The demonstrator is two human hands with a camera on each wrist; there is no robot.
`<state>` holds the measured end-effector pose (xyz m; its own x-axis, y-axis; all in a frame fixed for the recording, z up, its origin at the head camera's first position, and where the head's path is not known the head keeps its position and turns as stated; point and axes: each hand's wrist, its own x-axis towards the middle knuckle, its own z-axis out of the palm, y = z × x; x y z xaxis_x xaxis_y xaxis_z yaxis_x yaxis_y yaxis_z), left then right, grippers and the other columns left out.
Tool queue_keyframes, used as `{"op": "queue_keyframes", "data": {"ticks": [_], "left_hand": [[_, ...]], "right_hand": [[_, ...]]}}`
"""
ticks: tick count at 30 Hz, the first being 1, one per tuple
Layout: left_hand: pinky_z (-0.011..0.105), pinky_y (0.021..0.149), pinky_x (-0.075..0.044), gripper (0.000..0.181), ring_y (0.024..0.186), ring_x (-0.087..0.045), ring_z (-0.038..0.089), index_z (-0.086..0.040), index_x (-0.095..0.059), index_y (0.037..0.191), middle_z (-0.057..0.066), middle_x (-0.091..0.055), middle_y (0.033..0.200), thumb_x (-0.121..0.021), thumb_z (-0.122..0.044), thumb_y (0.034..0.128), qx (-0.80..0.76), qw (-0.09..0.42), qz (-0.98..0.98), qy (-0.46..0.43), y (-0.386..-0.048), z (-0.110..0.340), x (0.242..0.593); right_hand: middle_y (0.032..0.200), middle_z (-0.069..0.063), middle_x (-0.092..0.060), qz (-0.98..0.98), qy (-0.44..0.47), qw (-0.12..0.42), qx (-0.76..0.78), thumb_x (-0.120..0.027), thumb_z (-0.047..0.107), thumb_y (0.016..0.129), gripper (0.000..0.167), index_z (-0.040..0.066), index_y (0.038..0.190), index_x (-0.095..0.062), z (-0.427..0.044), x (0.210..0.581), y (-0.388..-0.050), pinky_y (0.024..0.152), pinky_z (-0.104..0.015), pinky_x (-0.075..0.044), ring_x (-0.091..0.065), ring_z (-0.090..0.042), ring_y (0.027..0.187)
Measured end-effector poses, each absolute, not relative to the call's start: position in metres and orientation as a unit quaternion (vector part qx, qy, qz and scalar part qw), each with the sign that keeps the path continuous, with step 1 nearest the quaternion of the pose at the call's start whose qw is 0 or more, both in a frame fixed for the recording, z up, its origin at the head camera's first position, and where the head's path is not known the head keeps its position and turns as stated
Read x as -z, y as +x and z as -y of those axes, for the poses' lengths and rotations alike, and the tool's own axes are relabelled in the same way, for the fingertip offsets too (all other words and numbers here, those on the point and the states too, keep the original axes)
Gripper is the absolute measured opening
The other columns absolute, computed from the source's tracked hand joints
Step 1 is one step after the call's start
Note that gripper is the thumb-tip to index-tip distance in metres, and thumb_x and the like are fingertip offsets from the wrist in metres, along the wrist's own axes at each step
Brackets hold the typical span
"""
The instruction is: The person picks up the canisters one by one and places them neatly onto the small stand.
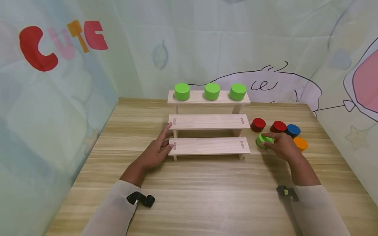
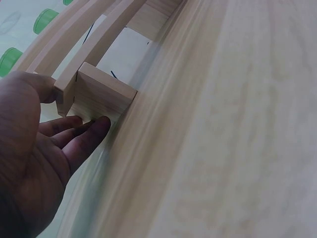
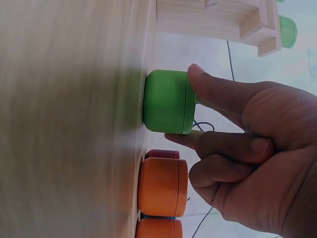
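Note:
A three-step wooden display stand (image 1: 209,146) stands mid-table. My left hand (image 1: 155,151) is at its left end; in the left wrist view the thumb touches the end of the lowest board (image 2: 69,91), with the fingers loosely bent beside the side support. My right hand (image 1: 284,146) pinches a small green lidded jar (image 3: 166,101) between thumb and finger, right of the stand. That jar (image 1: 261,141) appears upright on the table. Three matching green jars (image 1: 212,91) sit in a row on the top step.
Near my right hand are two red jars (image 1: 258,125), a blue jar (image 1: 293,130) and an orange jar (image 1: 301,144). The right wrist view shows two orange jars (image 3: 162,187). Printed cloth walls (image 1: 189,42) rise behind the table (image 1: 206,196) and at both sides.

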<state>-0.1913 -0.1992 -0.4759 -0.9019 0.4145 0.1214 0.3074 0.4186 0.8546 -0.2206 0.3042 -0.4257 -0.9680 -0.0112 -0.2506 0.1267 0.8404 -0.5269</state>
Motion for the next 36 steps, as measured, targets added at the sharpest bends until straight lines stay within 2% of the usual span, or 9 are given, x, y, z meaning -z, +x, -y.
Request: {"op": "queue_keyframes", "data": {"ticks": [5, 18, 27, 31, 34, 36], "left_hand": [[0.063, 0.117, -0.051, 0.082, 0.150, -0.053, 0.049, -0.037, -0.001, 0.177, 0.028, -0.035, 0.174, -0.051, -0.015, 0.1163, -0.494, 0.054, -0.841, 0.215, -0.1920, 0.1991, 0.4763], [0.062, 0.118, -0.051, 0.082, 0.150, -0.054, 0.047, -0.039, -0.001, 0.176, 0.027, -0.035, 0.175, -0.052, -0.017, 0.1165, -0.495, 0.059, -0.841, 0.211, -0.1925, 0.1996, 0.4769], [0.061, 0.118, -0.051, 0.083, 0.150, -0.054, 0.047, -0.040, 0.000, 0.176, 0.026, -0.035, 0.175, -0.052, -0.017, 0.1164, -0.496, 0.057, -0.840, 0.211, -0.1938, 0.1992, 0.4774], [0.062, 0.118, -0.051, 0.083, 0.150, -0.054, 0.047, -0.040, 0.001, 0.176, 0.026, -0.035, 0.175, -0.052, -0.018, 0.1164, -0.493, 0.058, -0.842, 0.210, -0.1933, 0.1990, 0.4767], [0.063, 0.118, -0.051, 0.082, 0.150, -0.054, 0.047, -0.039, 0.000, 0.176, 0.027, -0.035, 0.175, -0.052, -0.018, 0.1164, -0.491, 0.058, -0.844, 0.210, -0.1932, 0.1990, 0.4763], [0.063, 0.118, -0.051, 0.082, 0.150, -0.054, 0.047, -0.039, -0.001, 0.177, 0.027, -0.036, 0.175, -0.052, -0.018, 0.1164, -0.489, 0.056, -0.845, 0.210, -0.1935, 0.1989, 0.4767]], "right_hand": [[0.110, -0.023, -0.057, -0.953, 0.025, 0.119, 0.278, -0.080, 0.030, 0.102, 0.060, 0.011, 0.155, -0.061, -0.3053, 0.4271, -0.2208, 0.071, -0.032, -0.045, -0.051, -0.033, 0.100], [0.089, -0.012, -0.051, -0.962, -0.003, 0.099, 0.253, -0.080, 0.028, 0.101, 0.058, 0.012, 0.154, -0.062, -0.3068, 0.4315, -0.2201, 0.063, -0.030, -0.041, -0.049, -0.026, 0.086], [0.092, -0.014, -0.057, -0.966, -0.006, 0.085, 0.243, -0.079, 0.027, 0.102, 0.055, 0.015, 0.153, -0.063, -0.3049, 0.4316, -0.2189, 0.062, -0.029, -0.042, -0.050, -0.028, 0.088], [0.118, -0.027, -0.071, -0.967, -0.021, 0.054, 0.247, -0.080, 0.026, 0.101, 0.052, 0.013, 0.150, -0.067, -0.3039, 0.4327, -0.2171, 0.064, -0.028, -0.045, -0.053, -0.031, 0.094], [0.117, -0.025, -0.075, -0.967, -0.031, 0.021, 0.253, -0.080, 0.025, 0.101, 0.050, 0.011, 0.147, -0.070, -0.3025, 0.4325, -0.2154, 0.061, -0.027, -0.046, -0.055, -0.031, 0.088], [0.105, -0.021, -0.074, -0.965, -0.028, 0.001, 0.260, -0.080, 0.025, 0.102, 0.048, 0.010, 0.146, -0.070, -0.3011, 0.4314, -0.2140, 0.059, -0.026, -0.046, -0.055, -0.029, 0.084]]}}
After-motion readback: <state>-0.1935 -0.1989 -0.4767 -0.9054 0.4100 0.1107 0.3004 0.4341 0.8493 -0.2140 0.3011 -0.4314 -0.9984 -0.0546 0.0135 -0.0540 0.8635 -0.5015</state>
